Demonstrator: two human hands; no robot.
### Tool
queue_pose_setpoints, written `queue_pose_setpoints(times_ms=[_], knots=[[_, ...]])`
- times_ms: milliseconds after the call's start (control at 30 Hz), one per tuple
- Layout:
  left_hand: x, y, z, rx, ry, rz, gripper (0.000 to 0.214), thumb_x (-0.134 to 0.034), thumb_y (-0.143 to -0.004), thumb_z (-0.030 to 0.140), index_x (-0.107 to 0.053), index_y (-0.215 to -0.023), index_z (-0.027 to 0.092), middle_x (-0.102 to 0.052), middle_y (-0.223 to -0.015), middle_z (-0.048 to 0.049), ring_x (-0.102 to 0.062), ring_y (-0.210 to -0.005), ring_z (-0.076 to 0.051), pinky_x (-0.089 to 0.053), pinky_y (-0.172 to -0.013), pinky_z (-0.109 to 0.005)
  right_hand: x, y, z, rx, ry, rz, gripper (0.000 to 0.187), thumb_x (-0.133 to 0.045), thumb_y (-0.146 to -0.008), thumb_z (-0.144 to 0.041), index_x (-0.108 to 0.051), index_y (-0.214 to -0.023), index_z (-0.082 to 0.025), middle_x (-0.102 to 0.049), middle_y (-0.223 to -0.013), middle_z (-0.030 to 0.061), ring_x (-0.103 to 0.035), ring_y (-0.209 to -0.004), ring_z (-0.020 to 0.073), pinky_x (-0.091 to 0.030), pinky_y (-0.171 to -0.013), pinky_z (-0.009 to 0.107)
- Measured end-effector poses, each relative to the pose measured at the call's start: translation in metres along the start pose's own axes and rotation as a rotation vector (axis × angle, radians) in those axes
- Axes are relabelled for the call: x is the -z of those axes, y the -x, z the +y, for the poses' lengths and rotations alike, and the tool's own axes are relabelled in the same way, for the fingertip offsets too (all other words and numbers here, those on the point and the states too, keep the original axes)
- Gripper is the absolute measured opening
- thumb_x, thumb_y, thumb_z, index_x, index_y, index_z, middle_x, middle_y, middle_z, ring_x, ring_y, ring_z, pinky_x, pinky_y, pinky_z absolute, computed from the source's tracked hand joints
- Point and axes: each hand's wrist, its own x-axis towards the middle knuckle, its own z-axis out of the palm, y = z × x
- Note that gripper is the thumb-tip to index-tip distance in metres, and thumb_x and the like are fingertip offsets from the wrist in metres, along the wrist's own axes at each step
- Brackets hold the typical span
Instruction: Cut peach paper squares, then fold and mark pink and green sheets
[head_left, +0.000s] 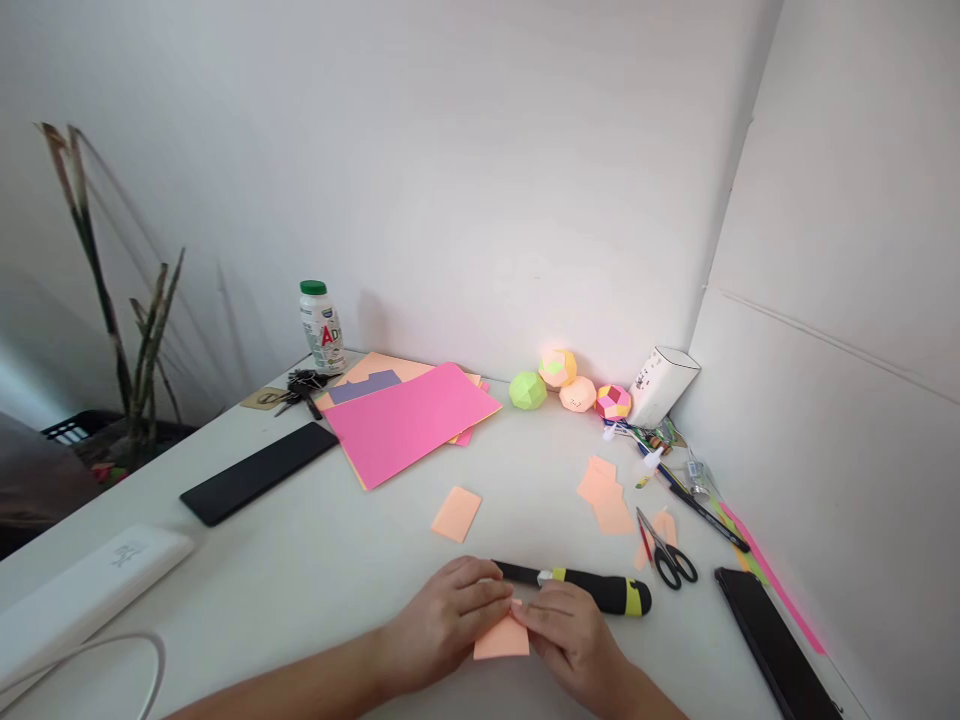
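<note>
A small peach paper piece (504, 641) is held between my two hands near the table's front edge. My left hand (446, 622) closes on its upper left side, fingers pressed together. From the other side my right hand (574, 635) pinches its upper right corner. The fingertips hide the paper's top edge. Just beyond the fingers lies a black and yellow utility knife (611, 592), its left end close to my left hand. One peach paper rectangle (457, 514) rests farther back, and several more peach pieces (606, 495) overlap to the right. Scissors (667, 552) lie beside them.
Pink sheets (412, 425), a bottle (322, 330) and keys (304, 388) lie toward the back left. Several faceted paper balls (528, 391) and a white box (662, 385) stand by the wall. A black phone (772, 640) is at right, a white device (90, 590) at left.
</note>
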Motion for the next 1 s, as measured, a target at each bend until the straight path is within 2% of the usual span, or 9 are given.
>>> queue_pose_setpoints(times_ms=[267, 400, 500, 567, 633, 667, 800, 900, 1000], knots=[[-0.005, 0.003, -0.006, 0.074, 0.014, -0.073, 0.038, -0.031, -0.097, 0.012, -0.057, -0.123, 0.021, -0.067, -0.116, -0.0106, -0.059, -0.107, -0.025, -0.051, -0.089, -0.043, -0.002, -0.004, 0.0, -0.03, -0.112, 0.056, 0.028, -0.042, -0.093, -0.017, -0.065, -0.108, -0.021, -0.067, -0.071, 0.0043, -0.061, -0.065, 0.0161, -0.052, -0.062, 0.029], [-0.005, 0.005, -0.008, 0.088, -0.017, -0.074, 0.043, -0.033, -0.094, 0.01, -0.047, -0.133, 0.02, -0.063, -0.122, -0.0126, -0.056, -0.113, -0.026, -0.049, -0.093, -0.046, 0.003, -0.008, 0.0, 0.002, -0.116, 0.077, 0.026, -0.044, -0.091, -0.013, -0.066, -0.102, -0.022, -0.068, -0.071, 0.0037, -0.063, -0.071, 0.0167, -0.053, -0.065, 0.029], [-0.006, 0.009, -0.018, 0.201, -0.118, -0.03, 0.044, -0.04, -0.093, 0.018, -0.04, -0.136, 0.016, -0.054, -0.132, -0.0161, -0.047, -0.125, -0.029, -0.046, -0.099, -0.049, 0.019, -0.004, 0.016, -0.079, 0.027, 0.208, 0.025, -0.046, -0.09, -0.013, -0.066, -0.102, -0.023, -0.07, -0.081, 0.0052, -0.065, -0.085, 0.0199, -0.055, -0.075, 0.033], [-0.007, 0.012, -0.029, 0.316, -0.221, -0.019, 0.038, -0.039, -0.092, 0.019, -0.047, -0.129, 0.015, -0.05, -0.136, -0.017, -0.04, -0.131, -0.031, -0.043, -0.102, -0.05, 0.034, 0.005, 0.037, -0.222, 0.204, 0.344, 0.025, -0.045, -0.092, -0.017, -0.067, -0.102, -0.022, -0.071, -0.089, 0.0079, -0.065, -0.091, 0.0223, -0.055, -0.077, 0.036], [-0.006, 0.014, -0.039, 0.416, -0.29, -0.059, 0.031, -0.038, -0.092, 0.019, -0.054, -0.119, 0.014, -0.049, -0.136, -0.0172, -0.038, -0.133, -0.033, -0.042, -0.103, -0.052, 0.047, 0.016, 0.062, -0.368, 0.433, 0.393, 0.026, -0.044, -0.093, -0.023, -0.068, -0.103, -0.019, -0.069, -0.098, 0.0118, -0.064, -0.097, 0.0254, -0.054, -0.083, 0.042], [-0.005, 0.015, -0.043, 0.444, -0.303, -0.083, 0.029, -0.038, -0.092, 0.021, -0.056, -0.114, 0.013, -0.05, -0.134, -0.0174, -0.039, -0.131, -0.034, -0.042, -0.102, -0.052, 0.052, 0.022, 0.074, -0.427, 0.544, 0.374, 0.029, -0.043, -0.093, -0.026, -0.067, -0.105, -0.018, -0.069, -0.099, 0.0124, -0.063, -0.099, 0.0267, -0.054, -0.082, 0.044], [0.0, 0.013, -0.044, 0.479, -0.299, -0.134, 0.024, -0.04, -0.092, 0.024, -0.059, -0.103, 0.014, -0.056, -0.123, -0.0158, -0.051, -0.116, -0.032, -0.048, -0.092, -0.05, 0.061, 0.037, 0.106, -0.49, 0.601, 0.294, 0.032, -0.041, -0.09, -0.027, -0.07, -0.099, -0.015, -0.069, -0.091, 0.0155, -0.061, -0.095, 0.0317, -0.053, -0.079, 0.053], [0.003, 0.01, -0.038, 0.492, -0.284, -0.155, 0.02, -0.039, -0.091, 0.023, -0.058, -0.093, 0.018, -0.056, -0.118, -0.0119, -0.054, -0.103, -0.028, -0.05, -0.085, -0.047, 0.057, 0.036, 0.101, -0.488, 0.6, 0.237, 0.028, -0.045, -0.089, -0.026, -0.07, -0.094, -0.015, -0.067, -0.09, 0.0154, -0.061, -0.094, 0.0317, -0.052, -0.081, 0.054], [0.005, 0.007, -0.032, 0.497, -0.259, -0.172, 0.018, -0.038, -0.09, 0.02, -0.056, -0.086, 0.019, -0.056, -0.113, -0.0097, -0.054, -0.094, -0.025, -0.05, -0.08, -0.044, 0.052, 0.027, 0.076, -0.42, 0.501, 0.104, 0.024, -0.049, -0.09, -0.028, -0.069, -0.1, -0.02, -0.067, -0.1, 0.0117, -0.062, -0.097, 0.0255, -0.054, -0.083, 0.042]])
